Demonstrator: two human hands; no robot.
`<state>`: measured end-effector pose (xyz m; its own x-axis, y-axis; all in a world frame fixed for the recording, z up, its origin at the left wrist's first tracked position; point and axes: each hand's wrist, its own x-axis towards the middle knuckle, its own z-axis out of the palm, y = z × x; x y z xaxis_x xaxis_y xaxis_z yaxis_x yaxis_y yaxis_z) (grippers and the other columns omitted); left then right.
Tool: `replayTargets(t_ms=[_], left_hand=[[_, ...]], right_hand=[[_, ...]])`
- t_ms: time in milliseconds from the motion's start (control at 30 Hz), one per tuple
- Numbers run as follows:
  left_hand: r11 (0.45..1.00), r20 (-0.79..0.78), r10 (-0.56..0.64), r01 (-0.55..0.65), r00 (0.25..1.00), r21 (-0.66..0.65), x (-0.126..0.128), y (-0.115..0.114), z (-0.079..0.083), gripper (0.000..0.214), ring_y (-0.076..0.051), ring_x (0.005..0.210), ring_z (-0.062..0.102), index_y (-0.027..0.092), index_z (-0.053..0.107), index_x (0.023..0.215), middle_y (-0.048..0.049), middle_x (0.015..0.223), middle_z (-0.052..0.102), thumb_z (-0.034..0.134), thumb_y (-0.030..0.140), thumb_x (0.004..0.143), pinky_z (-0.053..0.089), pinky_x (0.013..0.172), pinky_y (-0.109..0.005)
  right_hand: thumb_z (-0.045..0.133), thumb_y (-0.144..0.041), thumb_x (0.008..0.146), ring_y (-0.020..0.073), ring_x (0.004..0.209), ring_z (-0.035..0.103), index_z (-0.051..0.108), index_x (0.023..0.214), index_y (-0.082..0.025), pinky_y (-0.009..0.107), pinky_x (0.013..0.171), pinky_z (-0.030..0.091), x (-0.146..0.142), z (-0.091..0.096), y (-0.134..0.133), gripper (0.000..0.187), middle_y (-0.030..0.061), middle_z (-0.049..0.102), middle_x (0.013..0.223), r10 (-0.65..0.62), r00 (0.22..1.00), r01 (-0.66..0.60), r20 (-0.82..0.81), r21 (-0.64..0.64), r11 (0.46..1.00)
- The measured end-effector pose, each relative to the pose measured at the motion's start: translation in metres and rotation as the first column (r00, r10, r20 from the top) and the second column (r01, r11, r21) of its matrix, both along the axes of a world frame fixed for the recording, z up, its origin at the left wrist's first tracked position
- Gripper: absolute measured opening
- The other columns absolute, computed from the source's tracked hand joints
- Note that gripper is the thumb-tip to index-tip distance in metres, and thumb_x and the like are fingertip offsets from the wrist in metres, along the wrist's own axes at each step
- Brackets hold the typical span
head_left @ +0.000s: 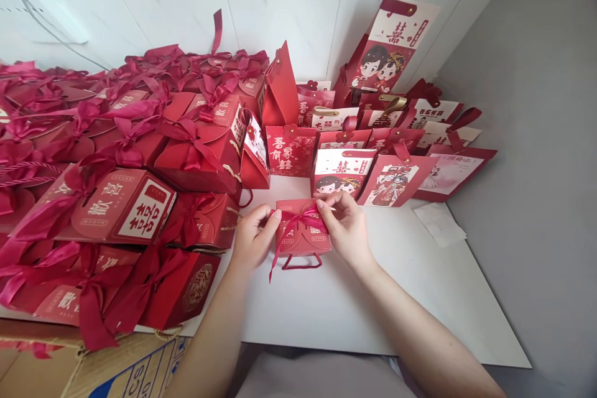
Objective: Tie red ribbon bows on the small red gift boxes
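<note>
A small red gift box with pale lettering lies on the white table in front of me. Across its top runs a dark pink ribbon, tied in a bow at the middle. My left hand pinches the ribbon's left part between thumb and finger, at the box's left edge. On the other side, my right hand pinches the ribbon's right part, with the thumb on top. One ribbon tail hangs down at the box's lower left. A red cord handle sticks out from the near side.
Many ribbon-tied red boxes are piled on the left. Behind my hands stand several red and white paper gift bags. A white paper slip lies on the table at right. A cardboard box stands below, lower left.
</note>
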<state>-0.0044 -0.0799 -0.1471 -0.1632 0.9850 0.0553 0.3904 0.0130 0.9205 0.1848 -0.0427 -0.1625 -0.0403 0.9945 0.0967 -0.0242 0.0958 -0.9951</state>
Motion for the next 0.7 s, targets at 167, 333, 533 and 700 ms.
replayTargets(t_ms=[167,333,533,700], left_hand=[[0.99,0.005,0.078,-0.078,0.997,0.115,0.007,0.001,0.02,0.014,-0.017,0.091,0.059,0.021,0.061,0.095,-0.0022,0.097,0.062,0.06,0.035,0.091,0.043,0.077,-0.026],[0.998,-0.17,-0.03,0.039,0.985,0.045,0.021,0.009,0.032,0.009,-0.024,0.119,0.057,0.022,0.07,0.086,-0.0061,0.122,0.06,0.066,0.031,0.086,0.043,0.099,-0.034],[0.989,-0.049,-0.133,0.13,0.99,-0.063,0.022,0.011,0.028,0.01,-0.024,0.116,0.061,0.023,0.063,0.091,-0.0049,0.121,0.065,0.068,0.03,0.085,0.045,0.102,-0.037],[0.977,0.102,-0.142,0.156,0.985,-0.147,0.023,0.009,0.025,0.018,-0.02,0.098,0.066,0.023,0.057,0.093,-0.0023,0.115,0.066,0.069,0.032,0.083,0.053,0.082,-0.03]], right_hand=[[0.059,-0.053,0.095,0.0222,0.105,0.067,0.06,0.087,-0.024,0.037,0.091,0.052,0.007,0.003,0.0,0.03,0.007,0.072,0.112,0.105,0.992,-0.109,-0.069,-0.069,0.992],[0.061,-0.056,0.092,0.022,0.106,0.064,0.065,0.087,-0.022,0.033,0.087,0.051,0.008,0.008,-0.001,0.034,0.0071,0.067,0.123,0.117,0.993,-0.117,-0.015,-0.055,0.992],[0.062,-0.059,0.091,0.0177,0.083,0.062,0.06,0.086,-0.023,0.031,0.078,0.052,0.011,0.005,0.0,0.036,0.0031,0.069,0.1,0.059,0.996,-0.067,-0.068,-0.114,0.991],[0.056,-0.062,0.093,0.022,0.088,0.064,0.062,0.075,-0.022,0.035,0.08,0.053,0.018,0.009,0.0,0.044,0.0045,0.069,0.088,0.134,0.986,-0.12,0.095,-0.137,0.983]])
